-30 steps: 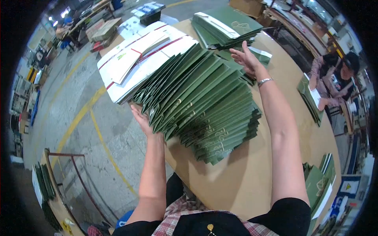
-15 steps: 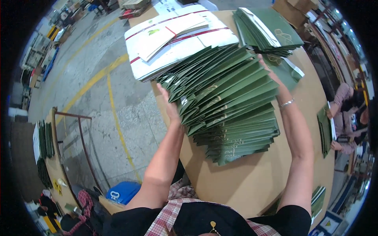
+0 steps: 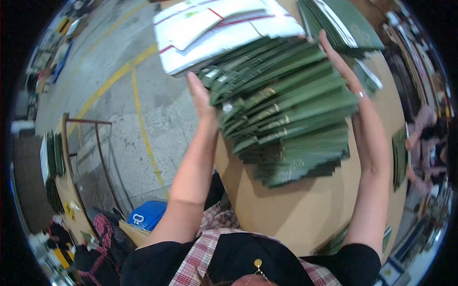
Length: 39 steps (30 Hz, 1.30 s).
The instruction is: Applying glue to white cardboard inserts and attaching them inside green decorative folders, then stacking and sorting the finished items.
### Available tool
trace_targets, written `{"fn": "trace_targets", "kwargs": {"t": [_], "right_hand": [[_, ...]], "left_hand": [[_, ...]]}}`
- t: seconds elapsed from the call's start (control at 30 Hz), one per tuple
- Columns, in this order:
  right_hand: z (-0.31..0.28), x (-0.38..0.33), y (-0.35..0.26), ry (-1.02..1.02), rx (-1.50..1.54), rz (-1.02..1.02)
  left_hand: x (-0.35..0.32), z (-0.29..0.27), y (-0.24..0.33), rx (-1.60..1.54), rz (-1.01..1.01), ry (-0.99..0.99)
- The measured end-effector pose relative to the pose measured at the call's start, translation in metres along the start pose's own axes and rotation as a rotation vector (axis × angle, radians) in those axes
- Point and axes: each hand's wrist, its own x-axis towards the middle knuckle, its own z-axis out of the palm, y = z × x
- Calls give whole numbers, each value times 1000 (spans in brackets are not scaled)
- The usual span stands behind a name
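Green bags (image 3: 286, 95), a thick fanned stack w/ gold print, sit btwn the two hands, over the mid of the tan table (image 3: 281, 221); can't tell if the bottom ones touch it. Folds bunch up on the left, looser edges spread right & near; some blur.

L hand (image 3: 200, 97) is against the stack's left side, thumb up; other fingers mostly hidden, so can't tell how far they curl. R hand (image 3: 336, 58) is at the far right edge, one fingertip poking up past the bags; rest hidden, can't tell how tight. Bulk of the stack lies btwn the palms & hangs nearer than both. Bracelet (image 3: 360, 94) on R wrist.

Far left, just beyond the bags: white bundle (image 3: 179, 35) w/ red straps, folded white sheets on top. Far right: another green pile (image 3: 318, 21) w/ a white strip. Right edge: co-worker's hand (image 3: 412, 140) by a green piece (image 3: 400, 159). Left: grey floor (image 3: 164, 112) w/ yellow lines, metal frame (image 3: 98, 143); near left, blue bag (image 3: 150, 212).
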Motion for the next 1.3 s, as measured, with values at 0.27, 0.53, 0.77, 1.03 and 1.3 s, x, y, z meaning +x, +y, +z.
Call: {"fn": "trace_targets", "kwargs": {"t": [0.27,0.53,0.77,1.03,1.3], "right_hand": [[-21,-102,49,123,130,491],[16,-132,52,110,230,379],[40,-142,46,158,280,348],[37,-154,62,210,346,346],[75,-239,85,464,416,359]], "left_hand": [[-76,-47,-46,-145,-265,-125],[-97,-38,-70,-268,-690,-114],[-103,-20,-49,-332,-632,-223],[-121,-22,-36,-230,-609,-129],[-193,-34,-47,-80,-645,-43]]}}
